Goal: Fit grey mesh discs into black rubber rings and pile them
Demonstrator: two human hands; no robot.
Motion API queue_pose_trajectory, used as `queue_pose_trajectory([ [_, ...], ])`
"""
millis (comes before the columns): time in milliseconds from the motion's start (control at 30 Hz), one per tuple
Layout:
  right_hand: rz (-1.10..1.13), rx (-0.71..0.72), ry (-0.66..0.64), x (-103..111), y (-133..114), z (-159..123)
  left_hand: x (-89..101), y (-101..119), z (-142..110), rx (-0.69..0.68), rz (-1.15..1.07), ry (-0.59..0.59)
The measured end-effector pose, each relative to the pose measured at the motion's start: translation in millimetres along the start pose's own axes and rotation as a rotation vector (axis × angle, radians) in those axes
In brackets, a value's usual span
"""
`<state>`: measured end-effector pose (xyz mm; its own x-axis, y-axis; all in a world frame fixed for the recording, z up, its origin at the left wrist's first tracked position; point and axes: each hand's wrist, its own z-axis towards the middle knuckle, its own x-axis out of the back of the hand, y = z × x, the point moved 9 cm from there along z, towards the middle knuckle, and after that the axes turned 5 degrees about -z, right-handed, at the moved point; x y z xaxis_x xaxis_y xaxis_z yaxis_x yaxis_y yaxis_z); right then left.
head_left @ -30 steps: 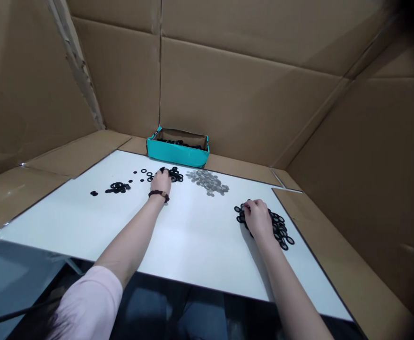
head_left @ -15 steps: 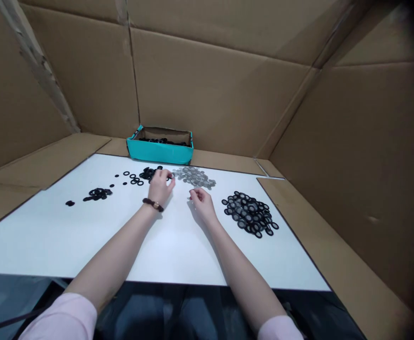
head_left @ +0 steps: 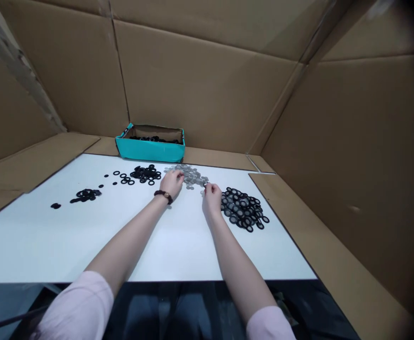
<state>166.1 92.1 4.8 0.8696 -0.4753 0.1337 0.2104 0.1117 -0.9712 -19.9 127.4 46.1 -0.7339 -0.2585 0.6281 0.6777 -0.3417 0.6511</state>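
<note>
My left hand, with a dark bracelet at its wrist, reaches the near left edge of the heap of clear discs. Its fingers are drawn together, and whatever is between them is too small to make out. Just right of that heap, my right hand pinches a small black ring at its fingertips. Beside the right hand lies a large pile of black rings with clear discs in their centres, partly covered by the hand. Left of my left hand is a pile of open black rings.
A turquoise box holding black pieces stands at the back of the white table. Small dark discs lie in a cluster on the left, with a few loose ones around. Cardboard walls enclose the back and sides.
My left hand has moved from the open black rings right to the clear discs. My right hand has shifted right towards the large pile, now with a black ring visible at its fingertips.
</note>
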Motion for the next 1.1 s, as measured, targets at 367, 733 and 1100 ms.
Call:
queue_pose_trajectory([
  [367,-0.062,-0.046,-0.105,-7.5,-14.8,-12.5,-42.6,1.0,19.7,-0.037,0.381,-0.175],
  [733,0.077,-0.151,-0.164,-17.9,-5.6,-15.4,-16.6,-9.5,7.8,0.138,-0.005,0.027],
  [1100,0.260,-0.241,-0.450,-48.4,-5.3,-41.1,-2.7,15.9,-54.3,0.137,-0.313,-0.047],
])
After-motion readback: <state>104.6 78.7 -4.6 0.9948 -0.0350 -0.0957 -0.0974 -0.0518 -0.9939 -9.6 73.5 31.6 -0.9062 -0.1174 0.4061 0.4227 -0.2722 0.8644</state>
